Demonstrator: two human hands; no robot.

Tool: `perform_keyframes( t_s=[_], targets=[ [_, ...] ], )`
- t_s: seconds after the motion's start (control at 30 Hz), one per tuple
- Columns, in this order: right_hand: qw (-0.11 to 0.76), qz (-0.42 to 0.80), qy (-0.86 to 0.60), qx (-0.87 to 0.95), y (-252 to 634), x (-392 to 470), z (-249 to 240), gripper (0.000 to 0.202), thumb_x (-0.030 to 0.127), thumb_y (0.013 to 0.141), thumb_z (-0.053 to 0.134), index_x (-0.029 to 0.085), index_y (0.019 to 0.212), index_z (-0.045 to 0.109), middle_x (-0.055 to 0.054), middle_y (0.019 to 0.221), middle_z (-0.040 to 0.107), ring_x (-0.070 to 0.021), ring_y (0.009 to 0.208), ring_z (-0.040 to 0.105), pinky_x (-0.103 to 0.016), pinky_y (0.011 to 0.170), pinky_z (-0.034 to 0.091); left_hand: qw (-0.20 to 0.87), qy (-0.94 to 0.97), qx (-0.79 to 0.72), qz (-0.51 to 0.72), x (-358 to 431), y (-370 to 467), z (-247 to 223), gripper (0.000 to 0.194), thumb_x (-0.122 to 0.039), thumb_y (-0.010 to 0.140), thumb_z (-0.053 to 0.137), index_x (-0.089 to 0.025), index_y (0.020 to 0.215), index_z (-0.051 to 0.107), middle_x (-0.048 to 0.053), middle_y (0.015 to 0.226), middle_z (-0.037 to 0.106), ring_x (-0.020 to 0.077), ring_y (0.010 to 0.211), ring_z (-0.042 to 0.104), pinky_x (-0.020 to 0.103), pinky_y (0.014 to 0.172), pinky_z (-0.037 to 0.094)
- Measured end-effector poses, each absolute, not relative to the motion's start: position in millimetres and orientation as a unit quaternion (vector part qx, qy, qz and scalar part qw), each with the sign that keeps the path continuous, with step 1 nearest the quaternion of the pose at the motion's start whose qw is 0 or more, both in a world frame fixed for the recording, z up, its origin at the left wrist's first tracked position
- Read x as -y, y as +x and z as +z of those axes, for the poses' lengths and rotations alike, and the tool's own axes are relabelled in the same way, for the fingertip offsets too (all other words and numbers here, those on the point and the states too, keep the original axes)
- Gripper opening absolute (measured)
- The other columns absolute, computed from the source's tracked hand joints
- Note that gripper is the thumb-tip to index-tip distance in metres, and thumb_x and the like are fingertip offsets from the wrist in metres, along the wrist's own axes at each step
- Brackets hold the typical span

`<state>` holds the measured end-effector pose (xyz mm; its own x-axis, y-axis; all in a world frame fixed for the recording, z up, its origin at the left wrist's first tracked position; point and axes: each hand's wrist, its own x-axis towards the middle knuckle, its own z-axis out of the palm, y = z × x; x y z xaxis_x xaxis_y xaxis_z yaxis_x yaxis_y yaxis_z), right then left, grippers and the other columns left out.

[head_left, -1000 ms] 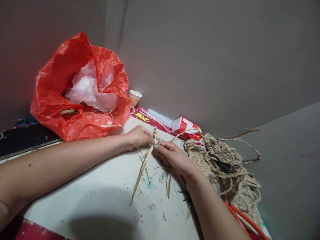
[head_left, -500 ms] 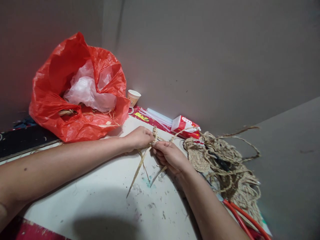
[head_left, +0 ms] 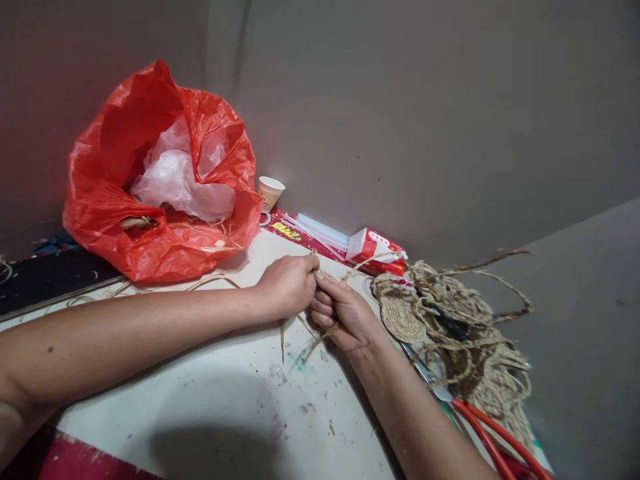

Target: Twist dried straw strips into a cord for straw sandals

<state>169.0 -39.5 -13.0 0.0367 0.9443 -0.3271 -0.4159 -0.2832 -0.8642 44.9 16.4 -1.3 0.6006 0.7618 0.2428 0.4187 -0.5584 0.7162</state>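
Grey walls meet behind a white, stained table (head_left: 200,373); left to right along it stand a gaping red plastic bag (head_left: 95,180), a paper cup (head_left: 271,195), a tissue pack (head_left: 363,247), and coiled rope (head_left: 453,300) with red-handled shears (head_left: 481,435) beside it. The fibre cord (head_left: 361,265) slants away rightward toward the tissue pack, its loose strips (head_left: 283,341) trailing back toward the wearer. It lies between the left hand (head_left: 289,287), curled tight around it (the fingertips are hidden), and the right hand (head_left: 345,310), pinching it just beside.
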Motion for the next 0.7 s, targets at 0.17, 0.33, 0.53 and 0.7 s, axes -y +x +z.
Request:
perform_keyframes(
  t_s=[0.17, 0.33, 0.53, 0.7],
  targets=[
    [0.564, 0.615, -0.496, 0.242, 163, 40, -18, 0.039, 0.03, 0.065, 0.074, 0.021, 0.063, 0.037, 0.014, 0.041, 0.023, -0.0021, 0.033, 0.014, -0.01, 0.028, 0.017, 0.252, 0.881, -0.34, 0.209, -8, 45, -3, 0.023, -0.016, 0.079, 0.039, -0.015, 0.094, 0.056, 0.008, 0.077, 0.064, 0.0196, 0.069, 0.058, 0.026, 0.058, 0.036],
    [0.576, 0.59, -0.511, 0.241, 168, 42, -15, 0.034, 0.025, 0.067, 0.072, 0.019, 0.06, 0.04, 0.012, 0.042, 0.027, -0.0023, 0.034, 0.018, -0.011, 0.029, 0.021, 0.296, 0.884, -0.319, 0.17, -7, 43, 8, 0.034, -0.02, 0.071, 0.052, -0.012, 0.104, 0.056, 0.009, 0.079, 0.063, 0.0197, 0.069, 0.057, 0.025, 0.054, 0.035],
    [0.526, 0.616, -0.516, 0.278, 182, 42, -7, 0.023, 0.024, 0.065, 0.073, 0.016, 0.063, 0.051, 0.013, 0.042, 0.02, -0.0017, 0.037, 0.01, -0.012, 0.03, 0.014, 0.403, 0.769, -0.375, 0.326, -28, 41, 27, 0.016, -0.016, 0.071, 0.05, -0.012, 0.081, 0.062, 0.004, 0.072, 0.061, 0.013, 0.068, 0.053, 0.023, 0.063, 0.04],
    [0.463, 0.641, -0.528, 0.312, 191, 40, -8, 0.024, 0.028, 0.066, 0.073, 0.014, 0.062, 0.054, 0.012, 0.043, 0.022, -0.0013, 0.037, 0.011, -0.014, 0.031, 0.013, 0.677, 0.646, -0.328, 0.132, -28, 51, 8, 0.018, -0.015, 0.078, 0.041, -0.014, 0.063, 0.052, 0.0, 0.052, 0.051, 0.0072, 0.04, 0.041, 0.021, 0.042, 0.031]
  ],
)
